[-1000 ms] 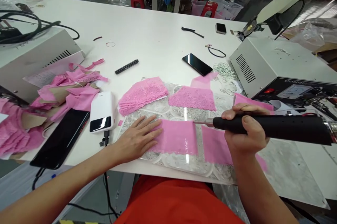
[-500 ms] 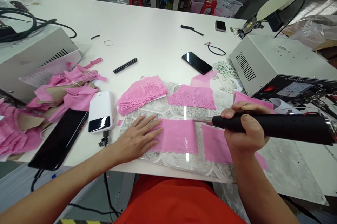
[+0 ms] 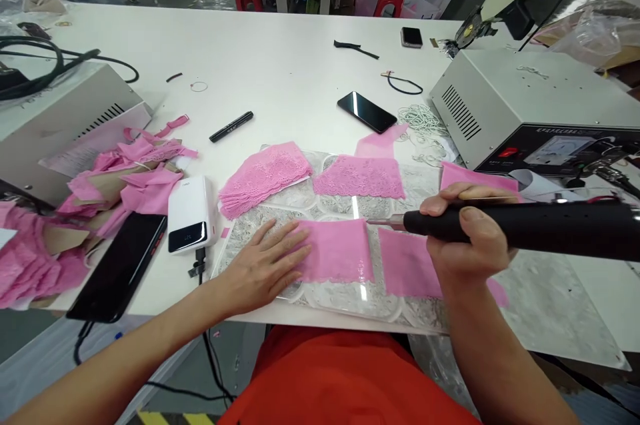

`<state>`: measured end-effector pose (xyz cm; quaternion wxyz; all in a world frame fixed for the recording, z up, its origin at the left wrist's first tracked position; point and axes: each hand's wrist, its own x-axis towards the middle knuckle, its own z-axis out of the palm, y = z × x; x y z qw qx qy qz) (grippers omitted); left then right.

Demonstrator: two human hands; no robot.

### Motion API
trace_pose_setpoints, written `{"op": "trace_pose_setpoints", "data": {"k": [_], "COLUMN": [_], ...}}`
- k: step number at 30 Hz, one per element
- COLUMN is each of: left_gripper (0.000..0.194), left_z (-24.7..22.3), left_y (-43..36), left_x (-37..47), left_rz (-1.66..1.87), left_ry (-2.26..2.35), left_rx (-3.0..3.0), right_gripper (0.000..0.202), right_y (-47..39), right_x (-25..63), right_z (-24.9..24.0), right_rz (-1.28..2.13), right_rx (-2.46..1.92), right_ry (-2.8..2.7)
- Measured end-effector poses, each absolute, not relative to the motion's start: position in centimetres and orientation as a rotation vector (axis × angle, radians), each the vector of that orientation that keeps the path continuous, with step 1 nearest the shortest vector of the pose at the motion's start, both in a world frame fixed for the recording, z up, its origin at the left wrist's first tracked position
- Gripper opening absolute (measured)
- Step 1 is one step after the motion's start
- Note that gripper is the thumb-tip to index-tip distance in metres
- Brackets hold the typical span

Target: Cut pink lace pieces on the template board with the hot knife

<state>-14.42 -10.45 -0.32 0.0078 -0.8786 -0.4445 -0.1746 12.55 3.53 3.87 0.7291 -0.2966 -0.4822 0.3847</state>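
Note:
My left hand [image 3: 273, 265] lies flat, fingers spread, on the left part of a pink fabric piece [image 3: 340, 252]. In my right hand [image 3: 467, 235] is a thick black cylindrical handpiece [image 3: 545, 225] with a thin metal tip. That tip points left, at the upper right corner of the fabric piece; whether it touches cannot be made out. Under the fabric is a clear-topped, grey-patterned board [image 3: 350, 308]. Another pink piece [image 3: 407, 265] lies beside it, partly behind my right hand. Above them sit a fanned stack of pink lace pieces [image 3: 265, 175] and a pink lace piece [image 3: 359, 177].
A grey box with a meter [image 3: 540, 105] stands at right, another grey box [image 3: 65, 125] at left. A white power bank [image 3: 190, 212], black phone [image 3: 117, 268] and pink garments [image 3: 130, 172] lie left. Further back are a marker [image 3: 231, 126] and another phone [image 3: 367, 112].
The camera view has shifted slightly. My left hand stays on the fabric, and the handpiece tip remains near the same upper right corner.

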Motion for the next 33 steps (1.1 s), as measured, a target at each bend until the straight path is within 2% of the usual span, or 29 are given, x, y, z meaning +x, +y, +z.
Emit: {"op": "trace_pose_setpoints", "data": {"k": [10, 33], "left_gripper": [0.041, 0.040], "left_z": [-0.9, -1.5], "left_y": [-11.5, -11.0], "left_x": [-6.8, -6.5], "left_rz": [-0.571, -0.583], "left_ry": [-1.171, -1.121], "left_rx": [-2.960, -2.917], "right_gripper": [0.014, 0.010], "right_y": [2.7, 2.6], "right_x": [14.3, 13.9], "right_z": [3.6, 3.5], "right_rz": [0.994, 1.056], "right_rx": [-0.648, -0.551], "right_ry": [-1.025, -1.111]}}
